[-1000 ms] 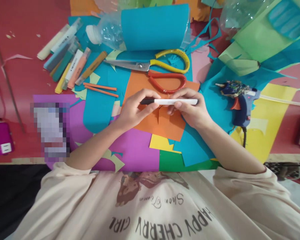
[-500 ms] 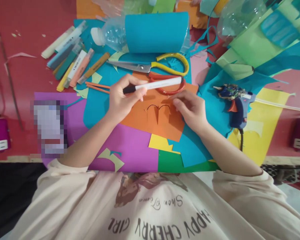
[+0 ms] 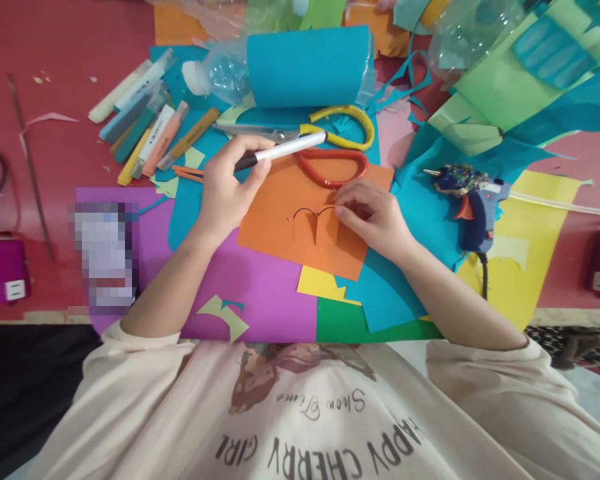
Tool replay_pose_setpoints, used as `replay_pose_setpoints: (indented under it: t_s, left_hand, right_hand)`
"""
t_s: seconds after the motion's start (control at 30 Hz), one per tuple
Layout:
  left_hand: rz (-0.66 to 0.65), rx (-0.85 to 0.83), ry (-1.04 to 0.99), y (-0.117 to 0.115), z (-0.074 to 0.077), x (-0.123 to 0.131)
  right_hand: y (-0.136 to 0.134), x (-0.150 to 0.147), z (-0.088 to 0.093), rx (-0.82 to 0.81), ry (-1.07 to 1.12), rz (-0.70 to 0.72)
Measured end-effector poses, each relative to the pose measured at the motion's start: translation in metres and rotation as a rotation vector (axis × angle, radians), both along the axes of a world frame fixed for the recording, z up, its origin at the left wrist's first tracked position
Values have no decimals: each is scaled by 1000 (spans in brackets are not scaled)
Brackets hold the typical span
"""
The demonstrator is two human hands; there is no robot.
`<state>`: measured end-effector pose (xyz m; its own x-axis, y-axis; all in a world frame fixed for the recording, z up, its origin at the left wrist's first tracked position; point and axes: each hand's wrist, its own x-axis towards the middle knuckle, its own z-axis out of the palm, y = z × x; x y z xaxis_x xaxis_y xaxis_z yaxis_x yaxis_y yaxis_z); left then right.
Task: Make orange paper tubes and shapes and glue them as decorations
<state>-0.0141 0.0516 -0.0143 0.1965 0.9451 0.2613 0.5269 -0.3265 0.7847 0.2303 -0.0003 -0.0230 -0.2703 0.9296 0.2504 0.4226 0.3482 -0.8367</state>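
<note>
Near the middle of the frame, the left hand grips a white pen by its black end, thumb on the lower side and forefinger over the top. The white barrel sticks out from the fingers toward the upper right, passing in front of the scissors, which lie with their blades to the left and their yellow and red handles to the right.

Below and right of the left hand, an orange sheet fills the centre, marked with two black arcs side by side. The right hand is at its right side, fingers curled in toward the thumb, fingertips at the right end of the arcs; whether they pinch anything or press on the paper cannot be told. The pen is up and left of this hand, apart from it.

Two thin orange strips run partly behind the left hand. Markers lie in a row at upper left, a blue-wrapped bottle lies at top centre, and a glue gun rests at right.
</note>
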Motion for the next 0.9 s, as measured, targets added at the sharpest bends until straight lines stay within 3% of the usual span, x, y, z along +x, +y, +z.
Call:
replay_pose_setpoints:
  t_s: [0.13,0.17,0.27,0.33,0.4,0.5,0.8,0.9]
  left_hand:
    - [16,268,71,-3,6,1]
    - [27,248,31,-7,8,5]
    - [-128,-88,-109,-27,16,20]
    - [-253,-368,-133,-39,22,31]
    - [-345,-540,-149,-48,27,38]
    - [-365,-636,-167,-53,30,43]
    - [-355,-716,-314,-55,23,41]
    - [-380,-830,-403,-55,21,42]
  right_hand:
    - [0,-2,1,-150,301,-35]
    - [-1,-3,1,-189,376,-58]
    - [-5,-7,3,-248,521,-131]
    - [-8,-9,5,-256,553,-162]
    - [-10,-11,7,-271,550,-171]
    - [-11,-14,10,-282,525,-173]
    - [-9,-15,9,-408,549,-129]
    - [-11,-16,10,-406,541,-124]
